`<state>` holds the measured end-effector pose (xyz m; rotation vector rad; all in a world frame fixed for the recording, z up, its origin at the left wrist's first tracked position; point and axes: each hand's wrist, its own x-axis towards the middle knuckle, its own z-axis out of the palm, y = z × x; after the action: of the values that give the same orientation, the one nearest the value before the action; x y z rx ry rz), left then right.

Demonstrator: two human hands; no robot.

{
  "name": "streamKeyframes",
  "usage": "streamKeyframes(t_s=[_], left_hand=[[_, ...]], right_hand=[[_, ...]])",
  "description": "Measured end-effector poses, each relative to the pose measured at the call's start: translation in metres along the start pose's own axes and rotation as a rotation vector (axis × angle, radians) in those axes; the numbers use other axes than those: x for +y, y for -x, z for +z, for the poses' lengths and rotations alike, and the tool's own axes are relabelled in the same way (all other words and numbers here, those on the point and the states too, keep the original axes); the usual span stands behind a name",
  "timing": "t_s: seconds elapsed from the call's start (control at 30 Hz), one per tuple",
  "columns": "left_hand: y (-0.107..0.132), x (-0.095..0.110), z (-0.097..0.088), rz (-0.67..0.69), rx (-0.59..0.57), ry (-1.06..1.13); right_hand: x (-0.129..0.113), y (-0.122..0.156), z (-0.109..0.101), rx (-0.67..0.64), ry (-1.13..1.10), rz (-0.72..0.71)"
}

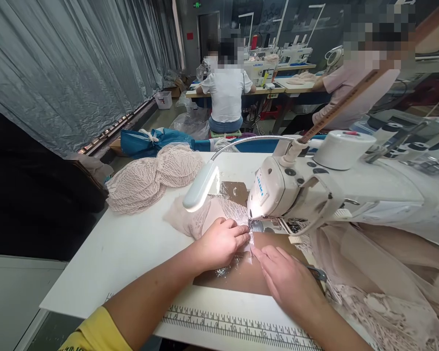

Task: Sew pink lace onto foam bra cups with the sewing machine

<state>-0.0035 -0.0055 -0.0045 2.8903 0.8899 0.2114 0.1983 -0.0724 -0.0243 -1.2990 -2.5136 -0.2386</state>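
Observation:
My left hand (223,242) lies on a pale pink lace piece (193,219), fingers curled and pressed down just left of the needle of the white sewing machine (314,190). Close to the right, my right hand (285,278) rests flat on the fabric with its fingers stretched toward the needle, fingertips close to the left hand's. The needle area is brightly lit and partly hidden by the machine head. More pink fabric (380,273) piles up under the machine arm at the right.
A stack of lace cups (149,178) sits at the table's far left. A gooseneck lamp (201,187) hangs over the work. A ruler strip (234,326) runs along the near table edge. Two people sit at other sewing tables behind. A grey curtain lines the left.

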Motion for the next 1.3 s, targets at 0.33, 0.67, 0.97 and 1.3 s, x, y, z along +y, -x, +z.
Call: streamKeyframes(t_s=[0.33,0.67,0.97,1.3], left_hand=[[-0.005,-0.016,0.009,-0.054,0.090,-0.012],[0.000,-0.024,0.009,-0.121,0.208,0.068],[0.005,-0.031,-0.001,-0.256,0.165,0.310],[0.036,0.007,-0.042,0.088,-0.233,0.774]], right_hand=[[0.010,-0.019,0.006,0.033,0.092,0.002],[0.022,-0.002,-0.010,0.070,0.039,0.063],[0.064,0.069,0.001,0.021,0.135,-0.060],[0.048,0.043,-0.012,-0.189,0.196,0.019]])
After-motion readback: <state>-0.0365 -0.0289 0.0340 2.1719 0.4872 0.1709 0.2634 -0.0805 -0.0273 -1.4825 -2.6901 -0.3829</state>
